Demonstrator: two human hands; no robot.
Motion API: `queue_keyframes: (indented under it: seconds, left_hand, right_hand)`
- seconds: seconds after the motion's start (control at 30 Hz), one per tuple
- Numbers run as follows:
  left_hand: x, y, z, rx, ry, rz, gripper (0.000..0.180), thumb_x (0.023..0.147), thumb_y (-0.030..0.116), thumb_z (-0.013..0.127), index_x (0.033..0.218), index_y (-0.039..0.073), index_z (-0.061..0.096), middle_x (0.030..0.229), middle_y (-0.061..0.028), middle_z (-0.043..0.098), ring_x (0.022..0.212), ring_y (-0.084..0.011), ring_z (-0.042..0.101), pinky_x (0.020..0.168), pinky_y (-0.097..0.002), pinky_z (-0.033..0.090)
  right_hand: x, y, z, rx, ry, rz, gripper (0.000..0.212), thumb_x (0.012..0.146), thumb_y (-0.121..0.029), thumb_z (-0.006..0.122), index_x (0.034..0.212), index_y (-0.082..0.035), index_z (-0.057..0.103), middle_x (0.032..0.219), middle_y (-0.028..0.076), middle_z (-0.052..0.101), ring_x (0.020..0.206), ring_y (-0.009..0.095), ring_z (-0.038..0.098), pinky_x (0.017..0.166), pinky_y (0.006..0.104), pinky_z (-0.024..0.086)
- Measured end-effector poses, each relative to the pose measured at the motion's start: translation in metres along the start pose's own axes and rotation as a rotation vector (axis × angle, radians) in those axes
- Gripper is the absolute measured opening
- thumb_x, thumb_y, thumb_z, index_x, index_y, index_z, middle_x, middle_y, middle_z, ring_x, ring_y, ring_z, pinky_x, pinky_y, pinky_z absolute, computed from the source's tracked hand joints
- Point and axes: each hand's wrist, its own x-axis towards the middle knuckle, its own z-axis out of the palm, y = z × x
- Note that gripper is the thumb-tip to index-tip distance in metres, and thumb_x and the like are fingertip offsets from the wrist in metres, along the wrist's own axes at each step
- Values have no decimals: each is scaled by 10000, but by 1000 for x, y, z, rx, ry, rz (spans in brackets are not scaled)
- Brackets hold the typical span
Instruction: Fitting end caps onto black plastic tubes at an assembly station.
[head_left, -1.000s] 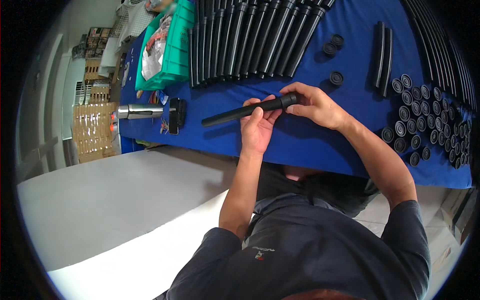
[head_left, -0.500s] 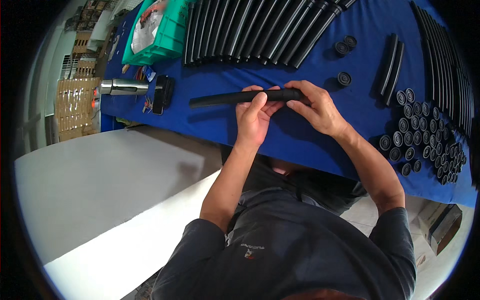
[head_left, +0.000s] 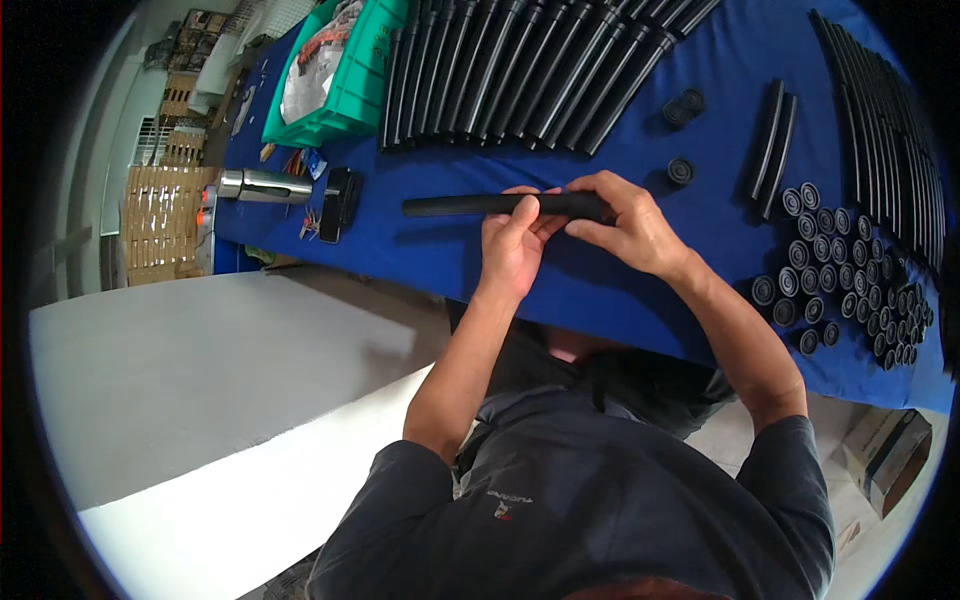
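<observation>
black tube (head_left: 455,206) held level above blue tabletop (head_left: 620,290); left hand (head_left: 513,245) gripping its middle; right hand (head_left: 628,225) closed round its right end

One view only was given: a wide fisheye camera worn on the person's head, the left of a side-by-side pair, and no second view was there to share any part of the scene with it. It looked steeply down and forward, so that the person's own chest and forearms filled the near lower part. The blue table (head_left: 640,290) lay across the far upper part, its straight edge bent toward the round rim. The left hand (head_left: 512,243) and the right hand (head_left: 625,222) sat near the middle, fairly close to the lens. Floor showed at the left.
</observation>
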Motion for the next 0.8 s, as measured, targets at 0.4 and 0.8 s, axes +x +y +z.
queue_keyframes:
  seconds: [0.4,0.8]
  left_hand:
    - [8,9,-40,-324,-225,16,272,966,168,627,1217,83,567,1302,-196,607,1271,-394,540,1051,-523,499]
    - [1,5,-28,-250,-111,41,256,961,197,638,1176,75,570,1235,-187,641,1240,-368,571,1020,-490,534]
  right_hand:
    - [-2,-2,-2,-41,-8,48,353,843,-186,751,1118,0,629,871,100,619,731,206,591,643,341,479]
    - [-2,0,0,-94,28,22,328,842,-170,741,1075,27,618,899,184,637,794,342,648,726,409,510]
